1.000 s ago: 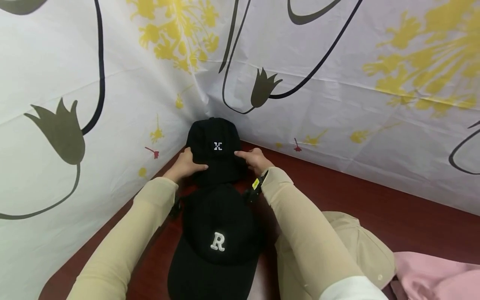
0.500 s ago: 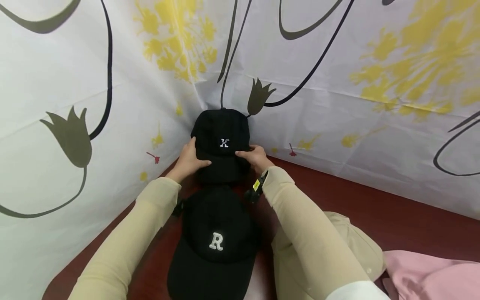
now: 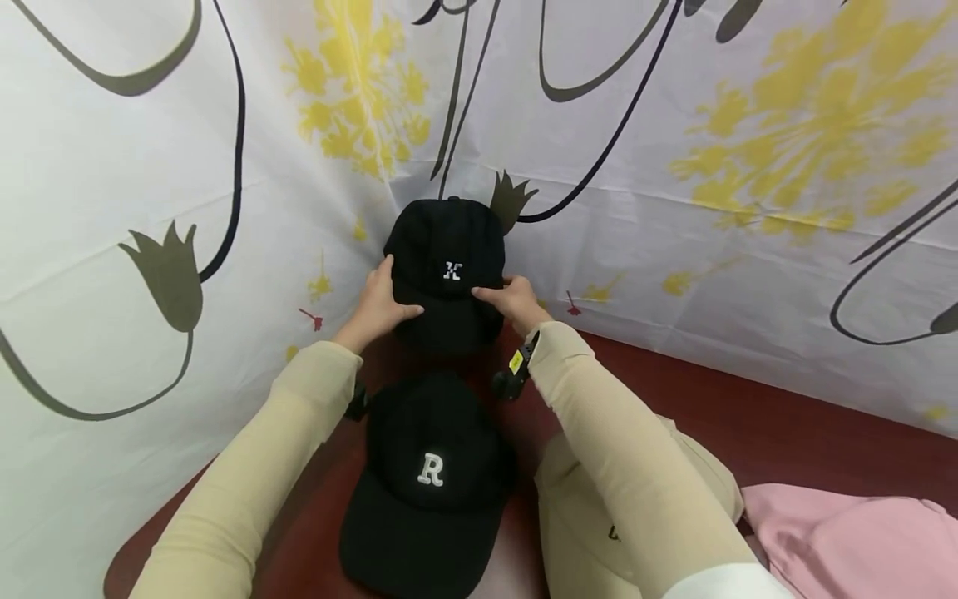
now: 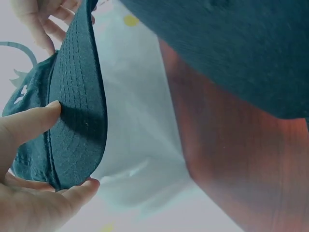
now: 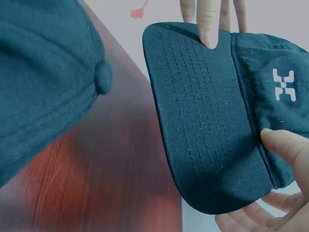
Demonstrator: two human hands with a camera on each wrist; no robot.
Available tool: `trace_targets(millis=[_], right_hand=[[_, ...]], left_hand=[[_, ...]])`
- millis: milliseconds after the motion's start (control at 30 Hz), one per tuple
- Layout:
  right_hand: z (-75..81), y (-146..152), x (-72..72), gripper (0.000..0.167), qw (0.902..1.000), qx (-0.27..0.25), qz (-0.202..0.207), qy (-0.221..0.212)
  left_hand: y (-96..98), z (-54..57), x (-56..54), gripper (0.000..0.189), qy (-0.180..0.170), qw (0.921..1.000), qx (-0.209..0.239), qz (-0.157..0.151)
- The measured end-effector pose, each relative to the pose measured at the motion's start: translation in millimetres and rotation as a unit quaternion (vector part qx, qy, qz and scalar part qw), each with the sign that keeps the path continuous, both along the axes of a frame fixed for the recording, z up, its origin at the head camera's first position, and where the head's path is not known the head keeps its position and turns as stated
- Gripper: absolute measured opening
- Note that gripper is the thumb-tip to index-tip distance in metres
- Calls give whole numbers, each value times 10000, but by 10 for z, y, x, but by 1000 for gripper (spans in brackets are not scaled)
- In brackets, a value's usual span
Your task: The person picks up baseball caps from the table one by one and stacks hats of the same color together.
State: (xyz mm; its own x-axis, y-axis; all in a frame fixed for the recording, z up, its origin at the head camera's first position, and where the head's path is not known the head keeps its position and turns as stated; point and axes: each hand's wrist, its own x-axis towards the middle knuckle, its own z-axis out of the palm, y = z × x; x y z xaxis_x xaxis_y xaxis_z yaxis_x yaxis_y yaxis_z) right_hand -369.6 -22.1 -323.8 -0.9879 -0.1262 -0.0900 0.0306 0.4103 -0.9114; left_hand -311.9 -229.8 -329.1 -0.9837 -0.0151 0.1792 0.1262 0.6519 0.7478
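Both hands hold a black baseball cap with a small white pixel-style mark, crown up and brim towards me. My left hand grips its left side, thumb over the brim and fingers under the edge, as the left wrist view shows on the cap's stitched brim. On the other side, my right hand pinches the cap, its thumb at the seam between brim and crown. Nearer to me, a second black cap with a white letter R lies on the dark red tabletop.
A beige cap lies right of the R cap, partly hidden beneath my right forearm. Beside it is a pink cloth item. White patterned sheeting forms a corner behind the held cap.
The held cap has risen away from the R cap, and a gap now shows between them. Both hands moved up with it, keeping their grip. The head view has shifted slightly.
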Motion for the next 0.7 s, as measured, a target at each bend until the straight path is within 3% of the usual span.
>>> trace_targets(millis=[167, 367, 700], right_hand=[[176, 51, 217, 72, 9997, 115, 116, 155], [375, 164, 495, 77, 9961, 513, 475, 534], [529, 316, 924, 84, 9754, 1694, 1001, 995]], left_hand=[[33, 132, 135, 93, 43, 9999, 73, -138], [45, 307, 331, 93, 43, 9995, -185, -266], [50, 533, 753, 93, -285, 9972, -399, -558]])
